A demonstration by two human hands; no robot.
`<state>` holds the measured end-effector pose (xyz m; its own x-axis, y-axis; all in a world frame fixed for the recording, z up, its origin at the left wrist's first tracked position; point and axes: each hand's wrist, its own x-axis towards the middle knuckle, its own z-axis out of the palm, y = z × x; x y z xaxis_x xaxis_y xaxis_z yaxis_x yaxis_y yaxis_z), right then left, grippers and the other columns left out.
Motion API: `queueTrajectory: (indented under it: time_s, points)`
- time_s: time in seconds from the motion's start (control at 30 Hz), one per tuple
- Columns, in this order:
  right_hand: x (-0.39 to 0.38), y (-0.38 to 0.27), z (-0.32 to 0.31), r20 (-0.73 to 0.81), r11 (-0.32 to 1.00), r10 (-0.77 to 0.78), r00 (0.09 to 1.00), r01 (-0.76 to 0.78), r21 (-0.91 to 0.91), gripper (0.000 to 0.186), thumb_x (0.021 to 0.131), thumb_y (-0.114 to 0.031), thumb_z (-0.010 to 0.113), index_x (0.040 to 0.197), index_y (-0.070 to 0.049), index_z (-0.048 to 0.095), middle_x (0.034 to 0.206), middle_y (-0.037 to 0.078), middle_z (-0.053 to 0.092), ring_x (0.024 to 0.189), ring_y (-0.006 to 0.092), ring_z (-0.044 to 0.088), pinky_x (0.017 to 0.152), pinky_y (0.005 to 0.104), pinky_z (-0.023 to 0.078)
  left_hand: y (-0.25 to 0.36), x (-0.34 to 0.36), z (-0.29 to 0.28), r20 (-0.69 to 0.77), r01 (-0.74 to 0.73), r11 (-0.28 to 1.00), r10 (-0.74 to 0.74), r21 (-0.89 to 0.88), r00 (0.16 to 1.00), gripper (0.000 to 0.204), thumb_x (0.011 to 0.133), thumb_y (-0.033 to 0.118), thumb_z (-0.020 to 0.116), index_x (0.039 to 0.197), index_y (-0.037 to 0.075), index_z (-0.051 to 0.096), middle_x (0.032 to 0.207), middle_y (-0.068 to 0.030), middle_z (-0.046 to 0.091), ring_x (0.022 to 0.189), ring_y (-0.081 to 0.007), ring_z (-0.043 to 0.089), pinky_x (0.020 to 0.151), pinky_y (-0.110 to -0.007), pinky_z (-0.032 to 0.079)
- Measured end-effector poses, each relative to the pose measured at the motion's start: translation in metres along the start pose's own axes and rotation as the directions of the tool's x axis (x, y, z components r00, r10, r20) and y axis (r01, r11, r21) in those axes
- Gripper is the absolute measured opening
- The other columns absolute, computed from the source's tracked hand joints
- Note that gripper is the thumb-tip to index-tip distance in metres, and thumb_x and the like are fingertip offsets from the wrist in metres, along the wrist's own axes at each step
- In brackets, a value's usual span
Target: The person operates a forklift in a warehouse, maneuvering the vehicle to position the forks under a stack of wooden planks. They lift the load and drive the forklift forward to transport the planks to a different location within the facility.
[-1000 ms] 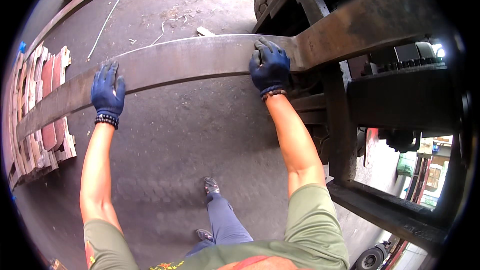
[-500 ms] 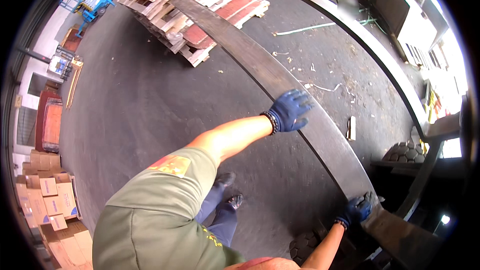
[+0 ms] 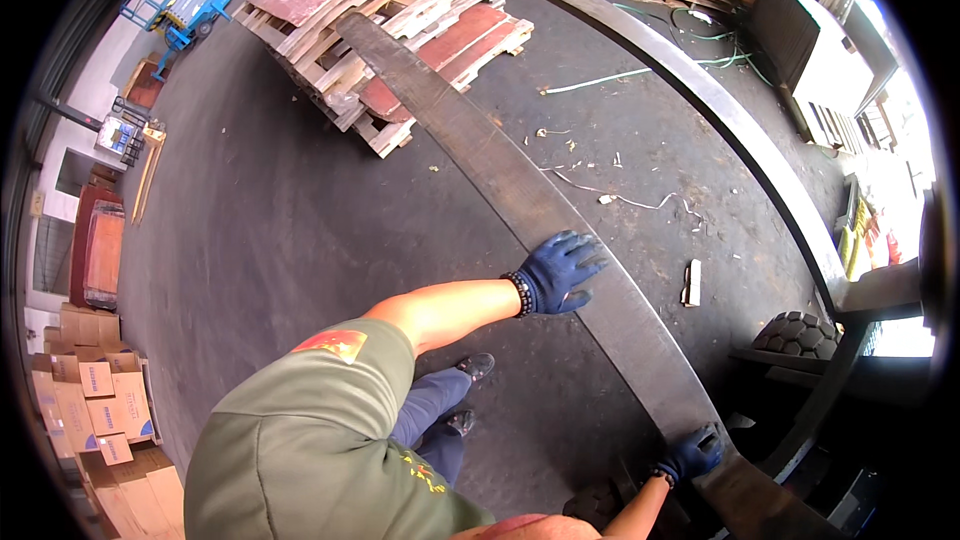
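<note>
Your left hand [image 3: 560, 273] lies flat, fingers spread, on the long metal fork [image 3: 482, 152], its tip by the pallet stack [image 3: 300, 48]; your right hand [image 3: 692, 452], farther from the stack, touches the fork, its grip unclear. The fork looks heavy, stiff and smooth; its edges likely offer purchase.

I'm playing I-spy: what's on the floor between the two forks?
The head view shows a wood piece, string, part of a green strip and scraps between the near fork and the far fork.
</note>
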<state>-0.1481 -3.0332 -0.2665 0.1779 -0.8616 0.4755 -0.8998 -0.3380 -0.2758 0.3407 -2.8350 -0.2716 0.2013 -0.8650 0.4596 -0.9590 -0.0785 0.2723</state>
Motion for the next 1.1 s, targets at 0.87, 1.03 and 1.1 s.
queueTrajectory:
  time_s: [0.87,1.03,1.1]
  points:
    - [0.089,-0.109,-0.081,-0.244,0.972,-0.229,0.942,0.209,-0.105,0.016,0.097,-0.027,0.080,0.099,-0.011,0.076,0.134,0.014,0.078,0.125,0.0381,0.069,0.112,0.0562,0.052,-0.069,0.020,0.066,0.191,0.007,0.993,-0.029,0.115,0.981,0.066,0.100,0.038,0.069,0.162,0.017,0.058,0.167,-0.0184,0.054,0.160,-0.0396,0.045,0.133,-0.058,0.032]
    - [0.162,-0.071,-0.242,-0.203,0.692,-0.595,0.778,0.367,-0.621,0.013,0.098,-0.026,0.078,0.099,-0.014,0.076,0.130,0.014,0.077,0.126,0.0359,0.070,0.117,0.0575,0.051,-0.055,0.033,0.074,0.182,-0.019,0.994,0.000,0.103,0.983,0.063,0.103,0.038,0.066,0.160,0.013,0.058,0.167,-0.0204,0.053,0.158,-0.0436,0.045,0.133,-0.057,0.031]
    - [0.176,-0.051,-0.249,-0.134,0.624,-0.632,0.763,0.399,-0.671,0.012,0.097,-0.026,0.078,0.096,-0.014,0.076,0.126,0.013,0.077,0.126,0.0351,0.070,0.117,0.0568,0.052,-0.058,0.033,0.079,0.185,-0.018,0.996,0.002,0.085,0.983,0.063,0.103,0.039,0.066,0.160,0.013,0.058,0.167,-0.0203,0.053,0.158,-0.0435,0.045,0.133,-0.057,0.031]
